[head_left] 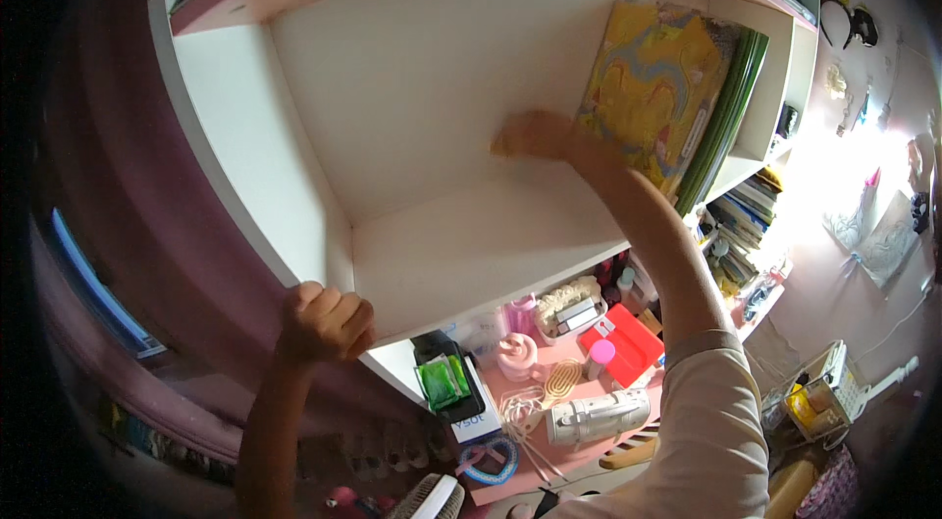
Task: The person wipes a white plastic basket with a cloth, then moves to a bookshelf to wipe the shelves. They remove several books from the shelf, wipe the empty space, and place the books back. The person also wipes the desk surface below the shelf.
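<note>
My left hand (332,321) is closed around the lower front corner of a white shelf unit (240,127). Reaching into the wide shelf compartment (412,107), my right hand (538,136) is close to the back panel and smeared by motion. Its fingers do not show clearly, and I cannot make out whether anything is in them. Just right of that hand, a yellow-patterned book (653,77) leans upright at the compartment's right end, with several green-edged books (731,122) behind it. My right forearm passes in front of the lower part of the books.
Below, a pink desk (500,492) holds a hairbrush (562,379), a white cylindrical case (599,416), a red tray (628,347), a pink lidded cup (518,357) and a black bin (449,382) with green packets. Stacked books (746,210) fill a right-hand shelf. A purple curtain (128,176) hangs left.
</note>
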A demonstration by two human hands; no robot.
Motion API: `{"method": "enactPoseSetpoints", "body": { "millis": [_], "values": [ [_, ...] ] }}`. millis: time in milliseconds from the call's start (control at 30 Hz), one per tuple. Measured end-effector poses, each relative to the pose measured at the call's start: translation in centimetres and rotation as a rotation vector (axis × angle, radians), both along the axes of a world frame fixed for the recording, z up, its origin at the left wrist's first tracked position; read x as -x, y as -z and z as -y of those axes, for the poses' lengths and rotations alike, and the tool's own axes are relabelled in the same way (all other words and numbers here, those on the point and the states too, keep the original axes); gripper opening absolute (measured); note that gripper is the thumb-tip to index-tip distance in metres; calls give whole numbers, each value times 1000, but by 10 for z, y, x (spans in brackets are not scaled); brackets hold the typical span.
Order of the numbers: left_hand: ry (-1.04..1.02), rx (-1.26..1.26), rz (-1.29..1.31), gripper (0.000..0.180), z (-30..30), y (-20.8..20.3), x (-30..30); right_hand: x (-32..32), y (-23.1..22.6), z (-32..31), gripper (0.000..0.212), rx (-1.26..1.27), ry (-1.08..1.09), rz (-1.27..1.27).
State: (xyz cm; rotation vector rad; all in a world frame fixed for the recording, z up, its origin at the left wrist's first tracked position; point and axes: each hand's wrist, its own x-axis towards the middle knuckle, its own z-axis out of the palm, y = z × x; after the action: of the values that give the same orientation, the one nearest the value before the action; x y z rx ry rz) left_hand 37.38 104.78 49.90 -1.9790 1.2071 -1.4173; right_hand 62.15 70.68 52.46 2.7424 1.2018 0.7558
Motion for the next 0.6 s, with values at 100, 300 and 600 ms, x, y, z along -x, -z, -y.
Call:
{"method": "enactPoseSetpoints", "body": {
  "millis": [100,300,600],
  "values": [
    [30,31,21,21,0,3,-3,-2,-57,22,16,-287,69,365],
    [-3,33,-67,22,3,6,-4,-29,31,-37,11,-88,-496,393],
    [-57,35,-39,19,4,-1,11,1,-75,-23,11,-639,148,573]
  ]
}}
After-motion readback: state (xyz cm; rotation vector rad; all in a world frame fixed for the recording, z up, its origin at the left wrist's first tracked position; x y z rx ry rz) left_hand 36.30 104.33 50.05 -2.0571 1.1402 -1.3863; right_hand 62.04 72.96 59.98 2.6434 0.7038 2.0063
